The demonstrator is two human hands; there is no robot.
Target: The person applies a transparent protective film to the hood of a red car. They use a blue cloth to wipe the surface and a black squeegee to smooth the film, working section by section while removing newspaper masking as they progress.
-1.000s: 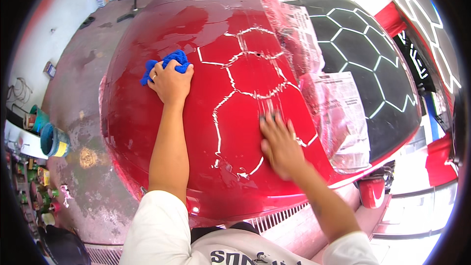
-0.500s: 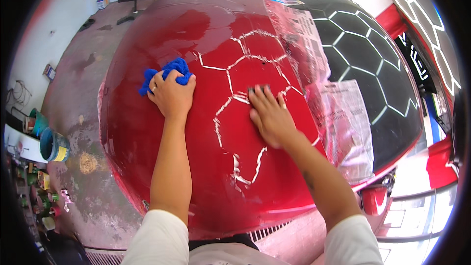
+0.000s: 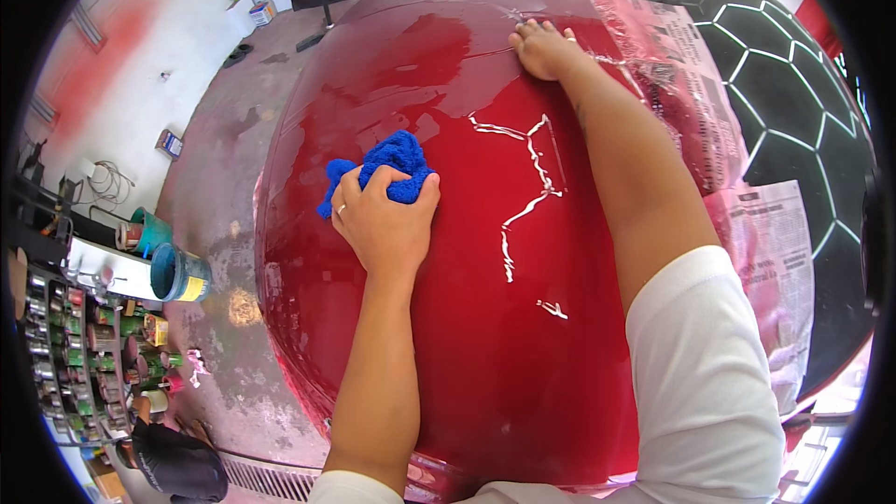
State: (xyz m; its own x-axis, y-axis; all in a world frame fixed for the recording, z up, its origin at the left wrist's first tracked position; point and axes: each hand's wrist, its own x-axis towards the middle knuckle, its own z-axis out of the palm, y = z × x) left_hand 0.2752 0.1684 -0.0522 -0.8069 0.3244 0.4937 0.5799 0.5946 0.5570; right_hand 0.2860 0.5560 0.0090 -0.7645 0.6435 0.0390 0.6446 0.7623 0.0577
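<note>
A glossy red car panel (image 3: 523, 364) spreads curved below both my hands, with broken white light reflections across it. Left of centre, my left hand (image 3: 387, 215) is closed around a bunched blue cloth (image 3: 397, 163), which rests on the panel. Farther off, my right hand (image 3: 546, 49) lies pressed on the paint with its arm stretched out. Its fingertips are on a small dark pad, mostly hidden now and seen more plainly in the earlier frame. Around the right hand, the far part of the panel looks duller.
Newspaper (image 3: 770, 243) and pink-stained plastic film cover the panel's right border, beside a dark glossy surface (image 3: 784, 103). Blue-green buckets (image 3: 177, 273) stand at the left, with a rack of cans (image 3: 84, 345) nearer. A person in a dark shirt (image 3: 177, 462) is at lower left.
My right hand has slid far forward across the panel. My left hand keeps the blue cloth in about the same place on the panel. The view has shifted left.
</note>
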